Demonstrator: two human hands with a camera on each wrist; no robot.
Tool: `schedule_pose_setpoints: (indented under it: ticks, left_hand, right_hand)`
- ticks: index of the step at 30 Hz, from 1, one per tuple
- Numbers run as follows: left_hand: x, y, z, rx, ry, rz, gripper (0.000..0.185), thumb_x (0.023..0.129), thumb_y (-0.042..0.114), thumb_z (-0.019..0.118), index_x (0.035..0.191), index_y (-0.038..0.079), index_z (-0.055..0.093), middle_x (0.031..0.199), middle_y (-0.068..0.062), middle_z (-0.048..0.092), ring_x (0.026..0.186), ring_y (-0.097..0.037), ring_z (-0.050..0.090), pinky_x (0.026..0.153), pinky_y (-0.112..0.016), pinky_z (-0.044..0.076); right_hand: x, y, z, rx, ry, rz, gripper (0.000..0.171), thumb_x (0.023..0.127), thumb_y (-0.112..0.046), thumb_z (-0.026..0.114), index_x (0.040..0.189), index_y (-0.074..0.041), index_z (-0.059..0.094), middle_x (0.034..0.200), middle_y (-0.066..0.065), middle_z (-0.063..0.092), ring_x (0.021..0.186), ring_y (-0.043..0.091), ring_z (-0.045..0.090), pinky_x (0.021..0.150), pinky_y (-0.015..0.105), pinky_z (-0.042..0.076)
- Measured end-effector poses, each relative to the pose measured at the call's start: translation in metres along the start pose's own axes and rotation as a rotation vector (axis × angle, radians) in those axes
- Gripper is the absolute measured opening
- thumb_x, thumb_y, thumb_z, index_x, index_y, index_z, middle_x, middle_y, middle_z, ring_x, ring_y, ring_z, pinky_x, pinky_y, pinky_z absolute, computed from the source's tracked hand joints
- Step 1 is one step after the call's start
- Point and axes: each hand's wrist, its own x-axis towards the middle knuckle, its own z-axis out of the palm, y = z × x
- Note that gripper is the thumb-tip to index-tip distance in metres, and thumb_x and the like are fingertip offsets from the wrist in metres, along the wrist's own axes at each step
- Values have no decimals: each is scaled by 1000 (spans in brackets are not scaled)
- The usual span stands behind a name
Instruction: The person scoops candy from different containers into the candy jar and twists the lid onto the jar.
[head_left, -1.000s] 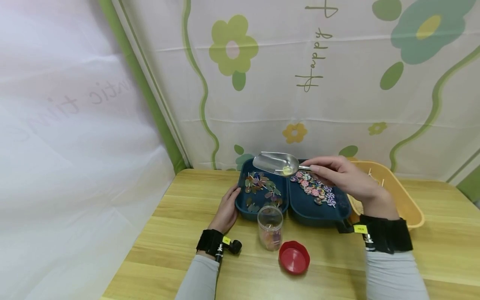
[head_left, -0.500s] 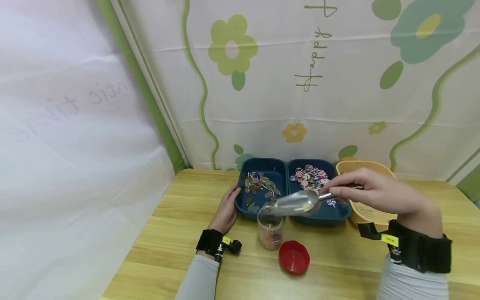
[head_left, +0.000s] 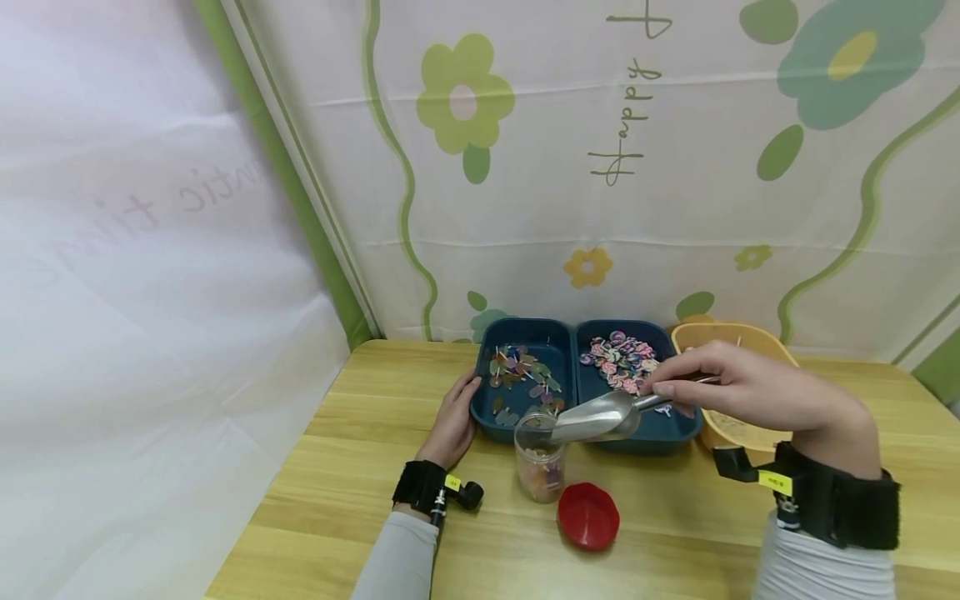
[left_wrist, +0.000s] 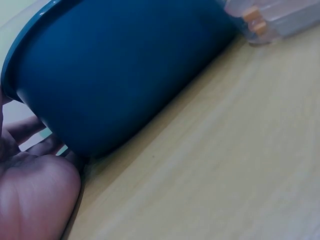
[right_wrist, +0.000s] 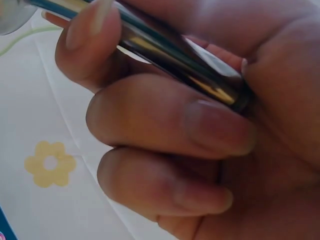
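Observation:
My right hand (head_left: 738, 385) grips the handle (right_wrist: 185, 65) of a metal scoop (head_left: 600, 417), fingers curled round it in the right wrist view. The scoop tilts down to the left, its tip at the mouth of a clear jar (head_left: 540, 475) partly filled with small colourful pieces. My left hand (head_left: 452, 417) rests against the left side of a dark blue tray (head_left: 480, 417), fingers along the outer wall. In the left wrist view that wall (left_wrist: 115, 70) fills the top, with the heel of the hand low on the table. Lollipop-shaped pieces (head_left: 521, 371) lie inside the tray.
A second blue compartment (head_left: 660, 429) on the right holds several swirl lollipop pieces (head_left: 618, 358). Beyond it stands a yellow tray (head_left: 731, 333), partly behind the right hand. A red lid (head_left: 588, 517) lies in front of the jar. A printed curtain (head_left: 525, 208) hangs behind the wooden table (head_left: 345, 433).
The scoop, first held level above the blue trays with a yellow piece in it, has come down to the jar's mouth and tipped; no yellow piece shows in it now. The left hand stays put.

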Motion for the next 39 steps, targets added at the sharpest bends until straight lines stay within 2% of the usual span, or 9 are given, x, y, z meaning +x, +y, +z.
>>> schedule_pose_setpoints:
  ticks: [4, 9, 12, 16, 20, 25, 28, 32, 39]
  left_hand:
    - [0, 0, 0, 0, 6, -7, 52, 113, 27, 39, 160, 5, 30, 164, -16, 30, 151, -25, 31, 123, -42, 26]
    - [0, 1, 0, -3, 3, 0, 52, 113, 27, 39, 160, 5, 30, 164, -16, 31, 151, -25, 31, 122, -41, 27]
    - [0, 1, 0, -10, -1, 3, 52, 113, 27, 39, 160, 5, 30, 164, -16, 31, 150, -25, 32, 122, -41, 27]
    - [0, 1, 0, -9, 3, 3, 52, 113, 27, 39, 160, 5, 30, 164, -16, 30, 150, -26, 31, 122, -42, 27]
    - [0, 1, 0, -4, 4, 8, 51, 113, 26, 39, 159, 5, 31, 164, -16, 30, 151, -26, 30, 123, -42, 26]
    - [0, 0, -1, -13, -9, 11, 50, 114, 25, 38, 159, 5, 33, 164, -16, 30, 151, -25, 30, 123, -42, 26]
    - [0, 0, -2, -27, -17, 9, 49, 114, 25, 38, 159, 7, 33, 164, -16, 30, 151, -25, 31, 122, -42, 28]
    - [0, 0, -2, -37, -19, 5, 49, 114, 25, 37, 159, 7, 32, 163, -17, 30, 150, -27, 32, 120, -41, 31]
    - [0, 0, -2, -36, -21, 22, 52, 113, 24, 39, 160, 4, 29, 164, -20, 27, 151, -29, 27, 123, -44, 25]
  right_hand:
    - [0, -2, 0, -23, 67, 31, 31, 101, 3, 59, 121, -16, 75, 88, -9, 67, 74, 12, 59, 62, 26, 51]
    - [6, -3, 2, -150, 182, 152, 26, 102, -7, 62, 121, -20, 75, 100, -10, 70, 82, 9, 62, 69, 26, 54]
    - [18, 1, 7, -193, 194, 215, 20, 102, -13, 64, 118, -17, 75, 103, -8, 70, 82, 9, 61, 69, 26, 54]
    - [42, 10, 21, -181, 139, 269, 17, 102, -17, 65, 112, -10, 76, 93, -3, 70, 74, 11, 60, 64, 27, 53]
    - [64, 22, 40, -231, 69, 302, 17, 102, -15, 64, 111, -8, 77, 98, 0, 72, 79, 11, 62, 70, 32, 55]
    - [87, 45, 68, -199, -33, 257, 15, 102, -10, 62, 104, -7, 76, 94, 1, 72, 80, 11, 59, 74, 34, 52]
    - [100, 59, 89, -109, -100, 248, 19, 104, -11, 59, 110, -5, 75, 97, 3, 72, 80, 11, 58, 73, 31, 50]
    - [108, 71, 108, -72, -147, 269, 28, 106, -13, 56, 125, -1, 71, 112, 7, 72, 86, 11, 59, 78, 31, 52]
    - [107, 78, 108, -7, -144, 251, 31, 107, -14, 53, 129, 1, 68, 119, 10, 71, 94, 15, 62, 83, 34, 54]
